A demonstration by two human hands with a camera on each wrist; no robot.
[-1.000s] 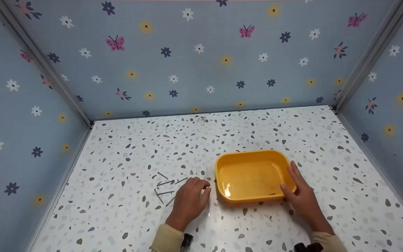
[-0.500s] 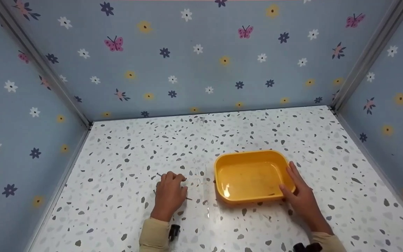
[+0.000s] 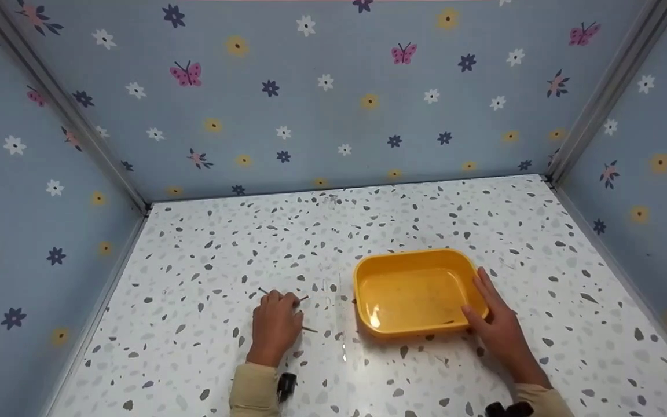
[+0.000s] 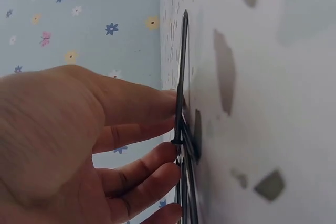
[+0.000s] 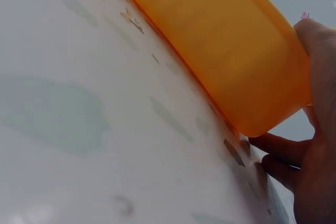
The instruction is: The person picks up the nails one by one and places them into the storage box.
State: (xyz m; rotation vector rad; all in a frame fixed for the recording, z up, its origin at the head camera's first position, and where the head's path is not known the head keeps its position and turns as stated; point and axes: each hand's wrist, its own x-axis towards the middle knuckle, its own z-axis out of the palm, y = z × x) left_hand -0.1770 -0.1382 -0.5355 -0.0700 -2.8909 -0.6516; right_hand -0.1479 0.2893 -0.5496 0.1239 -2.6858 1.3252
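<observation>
In the head view, my left hand (image 3: 275,327) lies over several metal nails (image 3: 308,329) on the speckled table, hiding most of them. The left wrist view has its loosely bent fingers (image 4: 149,182) and thumb touching the nails (image 4: 181,61), with spaces between the fingertips; no firm pinch shows. A yellow rectangular plastic tub (image 3: 414,292) stands upright to the right. My right hand (image 3: 501,330) grips its right end, thumb over the rim and fingers along the outside. Inside the tub, near its front right corner, is a small dark sliver (image 3: 449,322), too small to identify.
The white speckled tabletop (image 3: 223,243) carries the tub and the nails. A blue patterned panel (image 3: 322,69) rises along the back, with side panels (image 3: 32,243) at left and right, joined by metal corner posts.
My left hand has moved left, from beside the tub onto the nails, and now covers most of them. My right hand and the tub have stayed in place.
</observation>
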